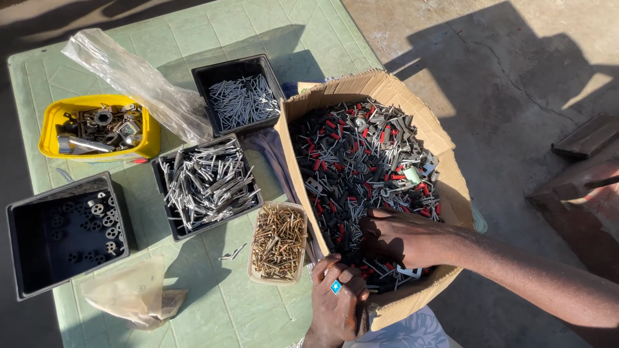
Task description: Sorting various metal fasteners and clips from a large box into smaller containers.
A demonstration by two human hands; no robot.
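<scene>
A cardboard box point(447, 149) stands tilted at the table's right edge, filled with mixed small hardware point(361, 154): black and red plastic plugs, silver brackets and metal pieces. My right hand point(400, 238) reaches into the box from the right, palm down on the parts, fingers curled among them. Whether it holds a piece I cannot tell. My left hand point(335, 309), with a blue-stone ring, is closed over the near corner of the box's rim.
On the green table point(213, 309) sit a clear tub of brass screws point(278, 241), a black tray of silver metal pieces point(206, 183), a black tray of nails point(242, 96), a yellow tub of metal parts point(97, 125), a black bin with washers point(64, 232), and plastic bags point(135, 77).
</scene>
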